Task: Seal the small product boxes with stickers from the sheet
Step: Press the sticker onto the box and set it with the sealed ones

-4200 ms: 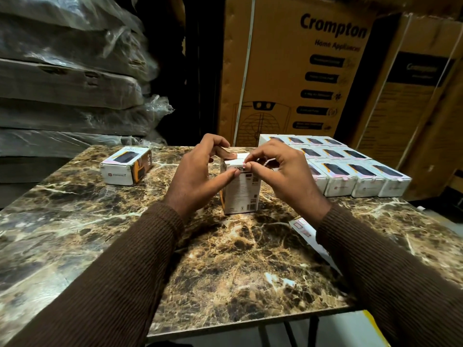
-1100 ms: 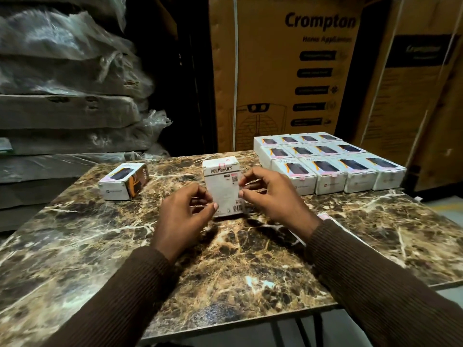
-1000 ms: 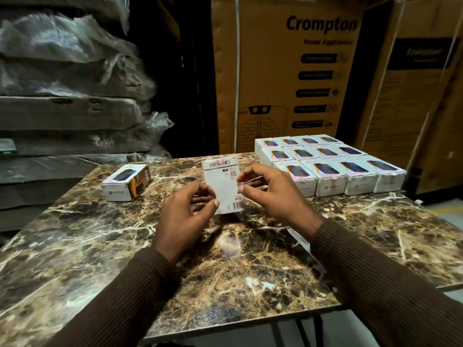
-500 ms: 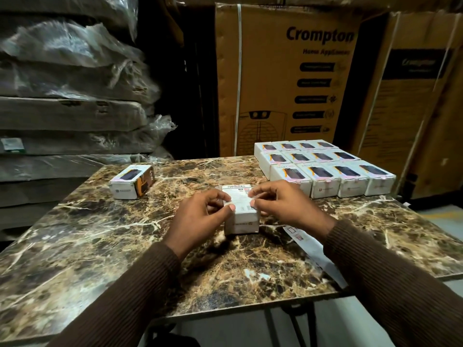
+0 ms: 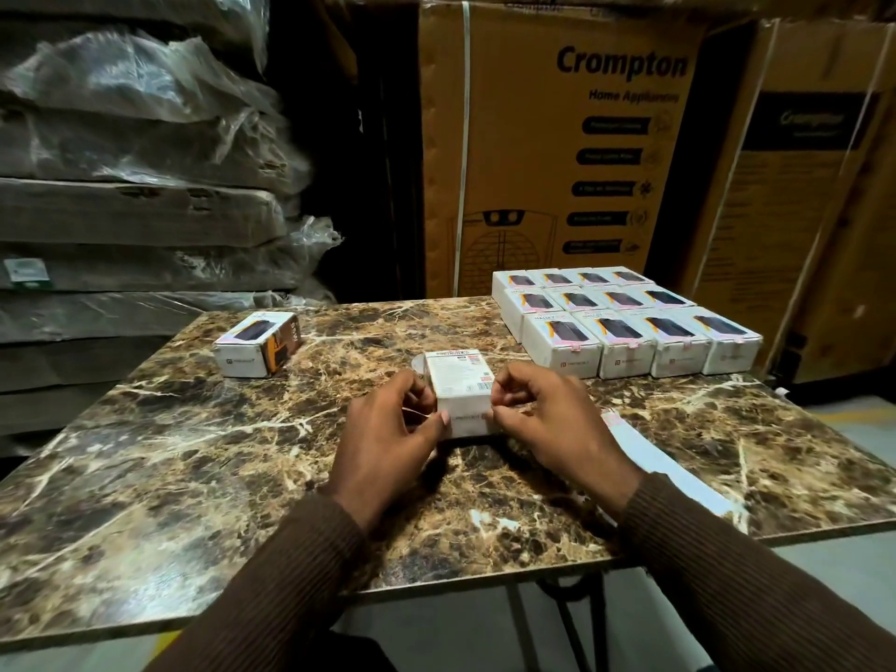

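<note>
At the left of the frame, a single box (image 5: pixel 258 349) lies flat on the marbled counter (image 5: pixel 145 458), its dark printed face up and its long axis going toward the upper right. In the centre, the small product box (image 5: pixel 460 390) lies flat on the counter, label face up, its long axis going away from the camera and one short end toward the person. The left hand (image 5: pixel 388 438) holds it at its left side with curled fingers, the thumb on the near end. The right hand (image 5: pixel 548 424) pinches the right near corner in the same way. At the lower right, a white sticker sheet (image 5: pixel 669 468) lies flat on the counter, partly under the right wrist. At the upper right, a block of boxes (image 5: pixel 625 322) stands in three tight rows of four, printed faces up. Behind them stands a big brown carton (image 5: pixel 557 138).
</note>
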The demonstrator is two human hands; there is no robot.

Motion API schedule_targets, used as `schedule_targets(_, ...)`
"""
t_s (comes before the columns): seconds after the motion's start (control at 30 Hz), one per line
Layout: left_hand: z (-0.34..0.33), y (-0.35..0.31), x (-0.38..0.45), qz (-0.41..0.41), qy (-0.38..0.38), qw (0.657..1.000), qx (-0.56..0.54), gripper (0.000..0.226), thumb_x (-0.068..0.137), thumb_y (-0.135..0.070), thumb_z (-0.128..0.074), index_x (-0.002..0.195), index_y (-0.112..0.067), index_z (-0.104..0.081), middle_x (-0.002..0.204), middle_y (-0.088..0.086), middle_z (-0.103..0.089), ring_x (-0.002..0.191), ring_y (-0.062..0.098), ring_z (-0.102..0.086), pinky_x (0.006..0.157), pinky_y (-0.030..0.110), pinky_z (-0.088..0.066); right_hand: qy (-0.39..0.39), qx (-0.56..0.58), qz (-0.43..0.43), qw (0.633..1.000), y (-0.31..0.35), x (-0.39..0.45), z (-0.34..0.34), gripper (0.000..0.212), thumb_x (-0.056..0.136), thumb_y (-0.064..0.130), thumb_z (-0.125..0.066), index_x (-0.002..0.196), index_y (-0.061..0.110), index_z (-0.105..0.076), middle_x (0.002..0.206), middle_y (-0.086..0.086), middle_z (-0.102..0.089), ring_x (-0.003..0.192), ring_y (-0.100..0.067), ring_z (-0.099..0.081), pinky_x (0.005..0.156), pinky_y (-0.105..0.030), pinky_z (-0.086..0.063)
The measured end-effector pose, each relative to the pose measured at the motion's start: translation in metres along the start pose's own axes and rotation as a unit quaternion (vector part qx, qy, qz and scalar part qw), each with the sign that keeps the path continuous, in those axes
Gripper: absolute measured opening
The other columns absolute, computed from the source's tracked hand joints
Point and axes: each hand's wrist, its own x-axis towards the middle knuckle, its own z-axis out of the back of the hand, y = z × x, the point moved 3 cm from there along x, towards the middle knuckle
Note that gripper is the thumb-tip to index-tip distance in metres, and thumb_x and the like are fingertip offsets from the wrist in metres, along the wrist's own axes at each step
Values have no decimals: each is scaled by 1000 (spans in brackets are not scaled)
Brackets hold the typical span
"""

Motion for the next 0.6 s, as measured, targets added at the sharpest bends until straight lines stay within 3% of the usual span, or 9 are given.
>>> schedule_targets(0.13,12,-19,3,-65,-72,995,-5,17,95,-16,-76,103,-23,-62,101,-8,-72,90,0,-70,70,14,-60,-48,27,60,997,16,2,11,11,95,16,-74,104,22,-70,99,15,-70,94,2,-67,74,-11,-55)
schedule_targets(0.27,24,-43,12,-120,-116,986,5,10,100,-18,-71,109,-22,-69,96,-6,-73,86,-3,-69,63,11,-58,-56,41,80,994,25,14,28,23,97,20,-72,120,24,-74,107,14,-73,101,1,-66,77,-13,-57)
schedule_targets(0.5,23,-50,36,-117,-97,988,15,14,100,-22,-69,108,-20,-80,97,-8,-77,86,-4,-69,67,12,-58,-24,22,33,999,10,40,35,30,96,25,-74,126,26,-76,110,7,-76,97,-4,-68,78,-20,-52)
schedule_targets(0.6,18,-45,46,-110,-81,990,30,15,98,-25,-72,110,-20,-80,99,-7,-77,88,-2,-70,72,22,-64,-22,13,15,1000,3,46,32,30,98,25,-72,127,25,-76,104,6,-75,87,-2,-65,66,-8,-43)
